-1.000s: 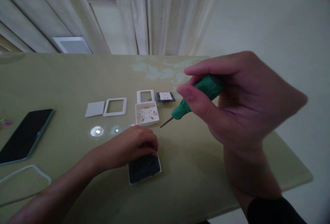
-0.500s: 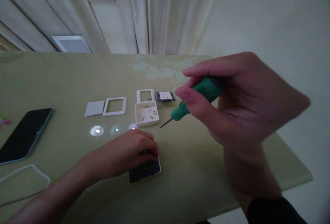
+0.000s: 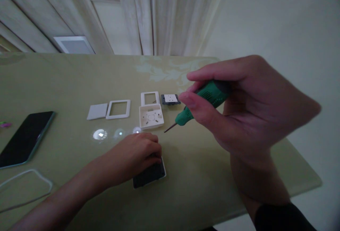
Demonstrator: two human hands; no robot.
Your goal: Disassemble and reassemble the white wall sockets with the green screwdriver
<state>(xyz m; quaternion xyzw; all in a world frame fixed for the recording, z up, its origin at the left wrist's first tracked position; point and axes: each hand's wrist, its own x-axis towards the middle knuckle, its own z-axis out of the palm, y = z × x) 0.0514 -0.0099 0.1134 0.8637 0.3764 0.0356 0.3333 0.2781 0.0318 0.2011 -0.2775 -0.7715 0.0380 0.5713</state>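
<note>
My right hand (image 3: 244, 107) is closed around the green handle of a screwdriver (image 3: 204, 101). The thin metal shaft points down and left, its tip in the air above the table, apart from any part. Below and left of the tip, my left hand (image 3: 140, 149) bends over a dark switch plate with a white rim (image 3: 150, 177), which lies on the table. The fingers of that hand are curled together at the plate's far side. They cover part of it, and what they pinch, if anything, is hidden.
Beyond my hands lie a white mounting box (image 3: 151, 116), a small white frame (image 3: 150, 94), a socket module (image 3: 170, 99), a larger white frame (image 3: 118, 109) and a white cover plate (image 3: 97, 112). A phone (image 3: 25, 139) and a white cable (image 3: 39, 177) are at the left.
Hardly anything has moved. My right hand and the screwdriver have shifted very slightly left, and my left fingers have shifted a little over the plate.
</note>
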